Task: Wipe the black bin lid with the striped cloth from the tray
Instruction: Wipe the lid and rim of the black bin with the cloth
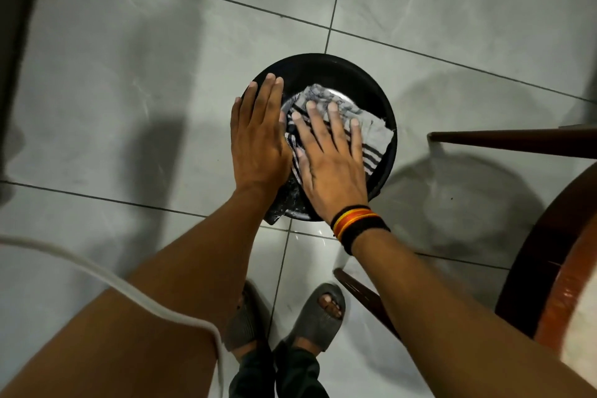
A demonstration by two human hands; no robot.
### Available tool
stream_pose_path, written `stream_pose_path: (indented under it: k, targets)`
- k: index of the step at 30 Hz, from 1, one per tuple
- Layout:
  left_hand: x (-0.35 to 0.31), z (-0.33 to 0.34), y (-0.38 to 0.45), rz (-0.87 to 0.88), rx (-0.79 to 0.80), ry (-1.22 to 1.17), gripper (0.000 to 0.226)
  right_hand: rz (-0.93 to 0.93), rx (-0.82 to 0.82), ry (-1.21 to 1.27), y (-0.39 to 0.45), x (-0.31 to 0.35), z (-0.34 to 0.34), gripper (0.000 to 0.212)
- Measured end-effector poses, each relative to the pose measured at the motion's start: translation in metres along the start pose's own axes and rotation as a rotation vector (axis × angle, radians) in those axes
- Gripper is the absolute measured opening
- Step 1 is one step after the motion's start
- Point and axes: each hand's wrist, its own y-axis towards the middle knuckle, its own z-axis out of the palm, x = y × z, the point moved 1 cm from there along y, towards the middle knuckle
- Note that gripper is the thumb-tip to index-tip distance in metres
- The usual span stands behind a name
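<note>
Striped cloth under flat right hand on black bin lid.

My arms are bare to both hands, my right wrist wears a black band wound with red, orange and yellow threads, and below I have grey open-toed slides and dark trousers.

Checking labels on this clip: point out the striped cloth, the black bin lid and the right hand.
striped cloth (376, 134): head view, bare far-right corner.
black bin lid (326, 69): head view, far rim.
right hand (332, 168): head view, back of hand.
</note>
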Motion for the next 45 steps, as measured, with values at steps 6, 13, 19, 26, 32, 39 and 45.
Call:
stream_pose_path:
  k: [6,13,19,26,32,39,45]
  targets:
    - [0.001,0.001,0.002,0.026,0.011,-0.009,0.057,0.035,0.055,0.075,-0.064,-0.009,0.009,0.057]
    - [0.000,0.003,-0.001,0.039,-0.024,-0.027,0.054,0.457,-0.073,0.200,0.001,-0.015,-0.002,0.061]
    - [0.001,0.007,-0.001,0.001,-0.063,-0.023,0.054,0.215,-0.065,0.084,-0.012,-0.006,0.004,0.058]
    - [0.002,0.010,-0.001,-0.006,-0.064,-0.031,0.053,0.068,-0.051,0.016,-0.118,0.035,0.073,0.110]
    - [0.005,0.011,-0.001,0.007,-0.070,-0.027,0.052,0.100,-0.104,0.045,-0.123,0.038,0.090,0.099]
    - [0.002,0.008,0.000,0.005,-0.069,-0.022,0.052,0.391,-0.156,0.297,-0.124,0.018,0.075,0.061]
    - [0.001,0.008,0.000,-0.004,-0.055,-0.031,0.053,0.597,-0.301,0.511,-0.065,0.004,0.040,0.061]
